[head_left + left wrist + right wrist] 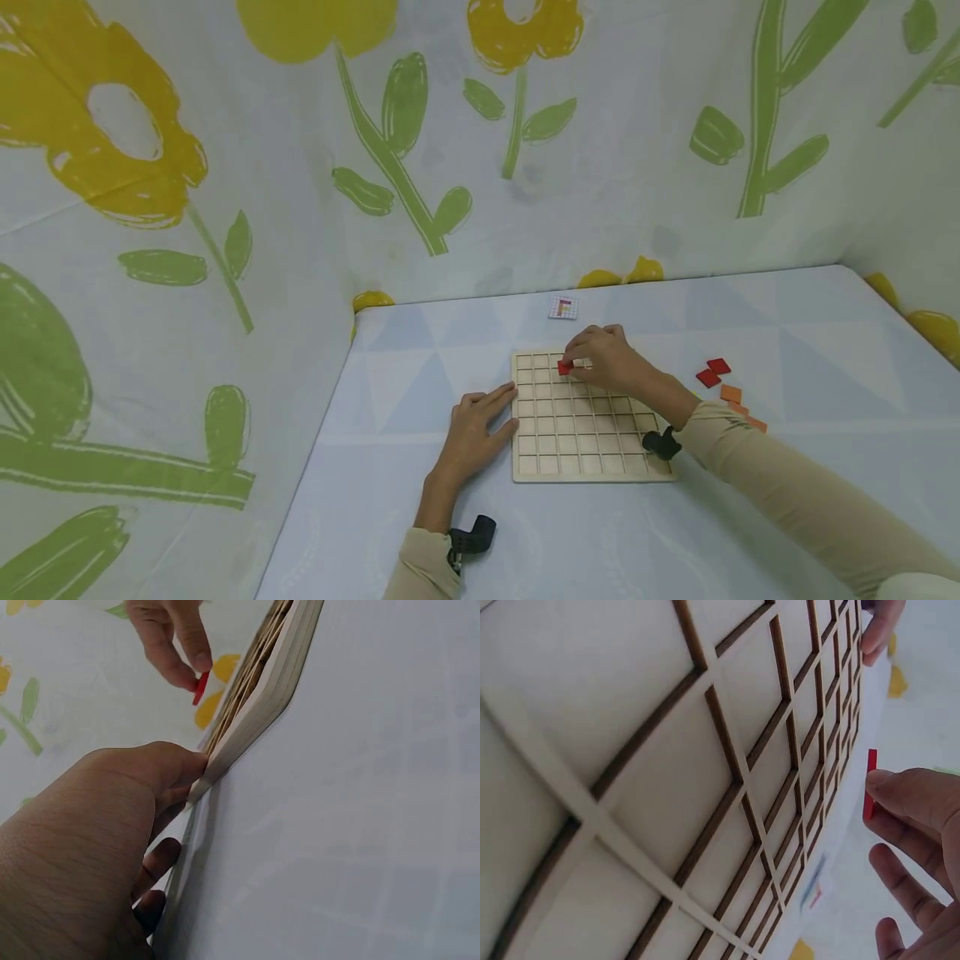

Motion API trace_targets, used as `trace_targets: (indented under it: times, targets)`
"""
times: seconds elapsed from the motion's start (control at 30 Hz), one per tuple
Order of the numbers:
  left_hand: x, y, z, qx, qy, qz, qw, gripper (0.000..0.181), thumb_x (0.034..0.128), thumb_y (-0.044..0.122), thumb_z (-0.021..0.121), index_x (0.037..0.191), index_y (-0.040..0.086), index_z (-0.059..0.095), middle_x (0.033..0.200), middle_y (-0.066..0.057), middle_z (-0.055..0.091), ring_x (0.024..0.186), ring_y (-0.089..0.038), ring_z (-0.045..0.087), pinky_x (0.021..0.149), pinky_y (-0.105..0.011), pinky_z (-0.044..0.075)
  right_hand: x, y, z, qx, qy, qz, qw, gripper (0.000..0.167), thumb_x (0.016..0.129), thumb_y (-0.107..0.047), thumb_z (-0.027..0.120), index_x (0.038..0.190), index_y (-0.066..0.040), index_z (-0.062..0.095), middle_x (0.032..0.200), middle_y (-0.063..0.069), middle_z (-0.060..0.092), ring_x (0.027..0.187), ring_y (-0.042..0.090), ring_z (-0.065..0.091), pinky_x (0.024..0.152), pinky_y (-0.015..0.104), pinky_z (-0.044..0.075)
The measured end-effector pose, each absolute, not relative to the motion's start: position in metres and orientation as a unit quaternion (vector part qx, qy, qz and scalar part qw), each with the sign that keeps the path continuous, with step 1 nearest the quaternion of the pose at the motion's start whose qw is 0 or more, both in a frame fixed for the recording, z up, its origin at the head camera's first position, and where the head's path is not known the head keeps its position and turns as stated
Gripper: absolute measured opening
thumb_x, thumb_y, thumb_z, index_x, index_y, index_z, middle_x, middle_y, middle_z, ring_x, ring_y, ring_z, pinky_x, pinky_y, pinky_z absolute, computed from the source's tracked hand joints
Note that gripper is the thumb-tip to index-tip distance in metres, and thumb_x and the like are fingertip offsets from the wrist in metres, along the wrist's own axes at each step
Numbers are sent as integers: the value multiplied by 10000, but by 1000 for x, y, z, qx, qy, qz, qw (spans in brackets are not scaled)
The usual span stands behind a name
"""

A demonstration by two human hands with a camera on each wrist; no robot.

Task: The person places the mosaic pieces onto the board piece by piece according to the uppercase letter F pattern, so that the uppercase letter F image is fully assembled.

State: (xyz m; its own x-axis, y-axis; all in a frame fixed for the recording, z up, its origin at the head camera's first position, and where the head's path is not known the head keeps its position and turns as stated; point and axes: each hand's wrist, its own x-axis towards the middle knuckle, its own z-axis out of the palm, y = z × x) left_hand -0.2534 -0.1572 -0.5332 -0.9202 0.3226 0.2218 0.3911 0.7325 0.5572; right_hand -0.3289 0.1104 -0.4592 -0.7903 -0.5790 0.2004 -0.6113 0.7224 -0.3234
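A wooden grid board (567, 421) lies flat on the table. Between thumb and finger, my right hand (609, 360) pinches a red square tile (565, 367) over the board's far rows, left of the middle. The right wrist view shows that tile (870, 784) edge-on in the fingers of my right hand (919, 832), held above the grid. My left hand (474, 433) touches the board's left edge with its fingertips, fingers extended. In the left wrist view, my left hand (105, 802) rests against the board's side (262, 697).
Two red tiles (718, 366) and several orange tiles (731, 393) lie to the right of the board, partly beyond my right forearm. A small patterned card (563, 307) lies behind the board. Flower-printed cloth (600, 200) rises behind the table and at its left.
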Motion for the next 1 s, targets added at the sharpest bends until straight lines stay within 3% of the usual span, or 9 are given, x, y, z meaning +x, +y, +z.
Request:
trace_targets:
  times: [0.67,1.0]
  targets:
    - [-253,-156,-531,-183,-934,-305,45,514,989,364,594,1476,214,527,1536,125,437,1267,-224,441,1006,-462,335,-332,102,-476,326,-929,169,49,118,833,-153,827,943,-130,792,1091,56,718,1074,289,584,943,636,344]
    - [-252,-156,-529,-179,-935,-302,45,504,988,360,596,1469,219,536,1531,141,438,1268,-220,445,997,-448,339,-335,100,-479,309,-937,159,32,120,859,-176,804,972,-137,799,1133,52,711,1129,292,556,972,652,310]
